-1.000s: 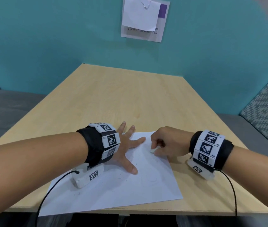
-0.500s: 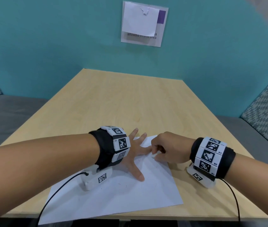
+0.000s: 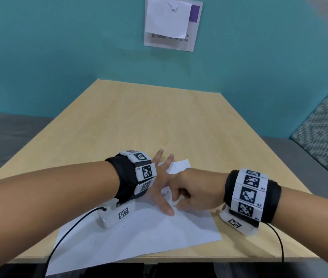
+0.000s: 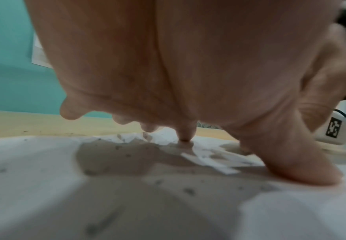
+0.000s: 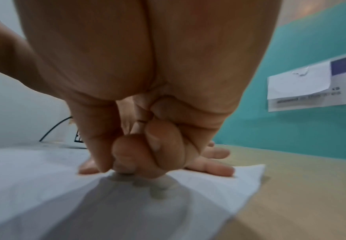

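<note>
Table (image 3: 159, 121): wood runs broad beyond sheet to wall (image 3: 58, 57).
Sheet (image 3: 139, 237): near corner overhangs table's front edge.
Left hand (image 3: 159, 183): fingers spread flat on sheet, tips past its far edge.
Right hand (image 3: 197, 191): mid-sheet, curled fingers pinching white bit (image 3: 176, 202) onto it.

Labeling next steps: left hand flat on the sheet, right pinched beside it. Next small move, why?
Probably a short rubbing stroke of the right hand across the paper. It pinches a small white piece, likely an eraser, against the sheet; the left hand presses flat beside it, and grey specks dot the paper.
</note>
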Demonstrator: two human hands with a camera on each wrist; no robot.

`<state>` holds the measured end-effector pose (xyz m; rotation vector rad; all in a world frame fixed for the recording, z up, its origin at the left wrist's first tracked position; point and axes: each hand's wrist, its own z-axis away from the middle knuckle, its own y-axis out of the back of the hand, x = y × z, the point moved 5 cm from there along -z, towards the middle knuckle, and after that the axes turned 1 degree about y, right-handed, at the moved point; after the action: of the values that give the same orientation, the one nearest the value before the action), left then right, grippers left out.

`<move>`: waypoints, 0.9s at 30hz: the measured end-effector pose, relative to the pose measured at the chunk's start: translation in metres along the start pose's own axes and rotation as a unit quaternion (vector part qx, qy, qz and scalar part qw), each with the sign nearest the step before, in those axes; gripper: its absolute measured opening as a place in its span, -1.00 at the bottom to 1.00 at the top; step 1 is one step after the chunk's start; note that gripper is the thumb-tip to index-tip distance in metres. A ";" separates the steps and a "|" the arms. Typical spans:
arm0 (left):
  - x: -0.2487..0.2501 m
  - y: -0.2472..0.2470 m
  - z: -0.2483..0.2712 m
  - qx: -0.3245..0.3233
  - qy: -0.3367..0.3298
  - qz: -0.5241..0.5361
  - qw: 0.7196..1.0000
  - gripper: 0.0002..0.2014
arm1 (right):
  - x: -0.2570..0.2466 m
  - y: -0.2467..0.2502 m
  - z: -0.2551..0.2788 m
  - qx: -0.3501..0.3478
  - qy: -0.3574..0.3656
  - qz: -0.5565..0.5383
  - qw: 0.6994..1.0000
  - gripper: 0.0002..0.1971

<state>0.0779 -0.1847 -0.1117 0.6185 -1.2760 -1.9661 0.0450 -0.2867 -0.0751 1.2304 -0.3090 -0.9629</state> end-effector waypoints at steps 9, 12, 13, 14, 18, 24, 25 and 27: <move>-0.003 -0.002 0.000 -0.004 -0.001 0.031 1.000 -0.14 | -0.001 -0.002 0.001 0.002 -0.001 -0.002 1.000 -0.88; -0.007 -0.007 -0.003 -0.009 0.010 0.032 0.999 0.04 | 0.023 0.016 -0.003 0.023 -0.052 0.011 0.998 -0.82; -0.008 -0.008 -0.005 -0.010 0.015 0.031 0.999 0.09 | 0.032 0.022 -0.003 0.039 -0.072 0.016 0.997 -0.85; -0.008 -0.009 -0.005 -0.009 0.018 0.029 0.999 0.10 | 0.035 0.023 -0.003 0.049 -0.078 0.019 0.996 -0.87; -0.005 -0.005 -0.003 0.000 0.001 0.017 1.000 -0.11 | -0.003 -0.001 -0.002 0.006 0.003 -0.007 1.000 -0.87; -0.009 -0.005 -0.006 -0.010 0.016 0.017 1.000 0.05 | 0.028 0.019 -0.005 0.051 -0.064 0.010 0.997 -0.89; -0.009 -0.005 -0.006 -0.010 0.011 0.019 1.000 -0.01 | 0.018 0.012 -0.005 0.037 -0.041 0.008 0.998 -0.89; -0.007 -0.004 -0.005 -0.002 -0.001 0.023 1.000 -0.12 | 0.003 0.000 -0.002 0.007 -0.003 -0.007 1.000 -0.89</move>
<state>0.0845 -0.1815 -0.1173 0.5796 -1.2761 -1.9310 0.0482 -0.2873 -0.0766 1.2430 -0.3127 -0.9788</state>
